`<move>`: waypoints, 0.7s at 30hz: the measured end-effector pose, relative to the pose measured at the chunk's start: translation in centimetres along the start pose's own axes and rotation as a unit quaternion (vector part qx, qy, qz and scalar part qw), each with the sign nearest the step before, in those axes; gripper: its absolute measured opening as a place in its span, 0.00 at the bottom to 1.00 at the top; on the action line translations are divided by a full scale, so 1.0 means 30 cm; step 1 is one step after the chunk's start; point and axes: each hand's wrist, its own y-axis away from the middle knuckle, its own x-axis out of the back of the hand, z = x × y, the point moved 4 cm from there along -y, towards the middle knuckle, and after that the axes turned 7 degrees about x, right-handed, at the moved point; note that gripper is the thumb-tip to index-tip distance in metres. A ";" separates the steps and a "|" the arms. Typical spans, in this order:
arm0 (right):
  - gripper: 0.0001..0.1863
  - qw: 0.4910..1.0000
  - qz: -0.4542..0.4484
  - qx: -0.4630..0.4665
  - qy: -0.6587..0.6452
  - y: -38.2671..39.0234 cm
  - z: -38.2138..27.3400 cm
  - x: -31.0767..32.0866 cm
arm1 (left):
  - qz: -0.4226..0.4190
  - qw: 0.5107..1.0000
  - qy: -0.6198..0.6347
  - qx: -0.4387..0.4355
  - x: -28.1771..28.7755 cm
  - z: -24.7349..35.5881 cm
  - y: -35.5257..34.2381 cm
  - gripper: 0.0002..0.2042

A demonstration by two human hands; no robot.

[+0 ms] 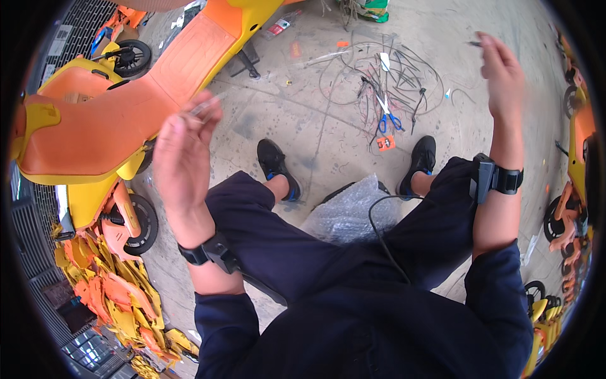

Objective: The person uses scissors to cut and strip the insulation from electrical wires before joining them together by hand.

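Note:
My left hand (183, 151) is raised beside the orange and yellow scooter body (170, 69). Its fingers are curled together and slightly smeared, with a thin pale, see-through bit at their tips that I cannot make out. Far out to the right, my right hand (503, 72) is held up over the floor, thumb and fingers pinching a small dark thin piece (475, 43). Between the hands, blue-handled scissors (386, 120) lie on a loose tangle of dark wires (404, 72). An orange tag (386, 143) lies just below the scissors.
Bubble wrap (360, 211) sits between my legs, with a black cable (379, 230) running over it. Yellow and orange shell parts (113, 290) are heaped at the lower left. Scooters with black wheels (142, 224) stand along the left, and more scooters (577, 139) line the right edge.

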 end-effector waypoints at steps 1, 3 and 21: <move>0.12 0.989 -0.093 0.021 0.115 0.008 0.011 -0.016 | -0.004 1.000 0.002 0.001 -0.016 0.008 -0.039 0.11; 0.11 0.954 -0.250 0.019 0.163 0.066 0.038 -0.101 | -0.029 0.970 0.240 -0.031 -0.040 0.042 -0.119 0.12; 0.22 0.869 -0.349 -0.097 -0.337 0.351 -0.123 -0.548 | -0.124 0.870 0.466 0.106 -0.397 -0.227 -0.312 0.11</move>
